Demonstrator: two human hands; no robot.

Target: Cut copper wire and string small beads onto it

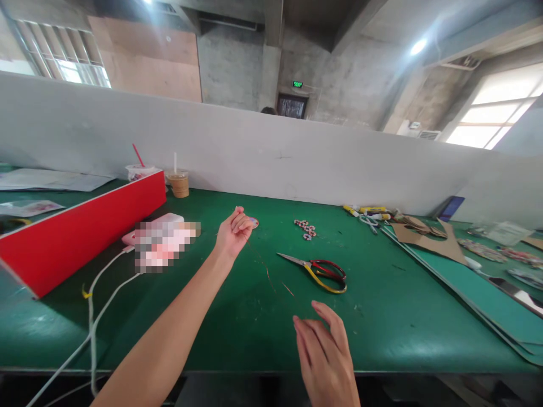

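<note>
My left hand (232, 233) is stretched out over the green table (212, 316), fingers pinched on a small pink and white beaded piece (253, 222). A thin copper wire (266, 270) trails from that hand down onto the table. Near the front edge my right hand (326, 353) hovers with its fingers stretched out and loosely together, holding nothing. Scissors with red and yellow handles (319, 271) lie shut just beyond the right hand. A small pile of red and white beads (305, 228) lies further back.
A red box (80, 234) stands at the left, with two drink cups (179, 182) behind it. White cables (91, 316) run over the front left edge. Cardboard (428, 237), a green mat (475, 288) and markers (369, 212) lie at the right. A white partition (271, 147) backs the table.
</note>
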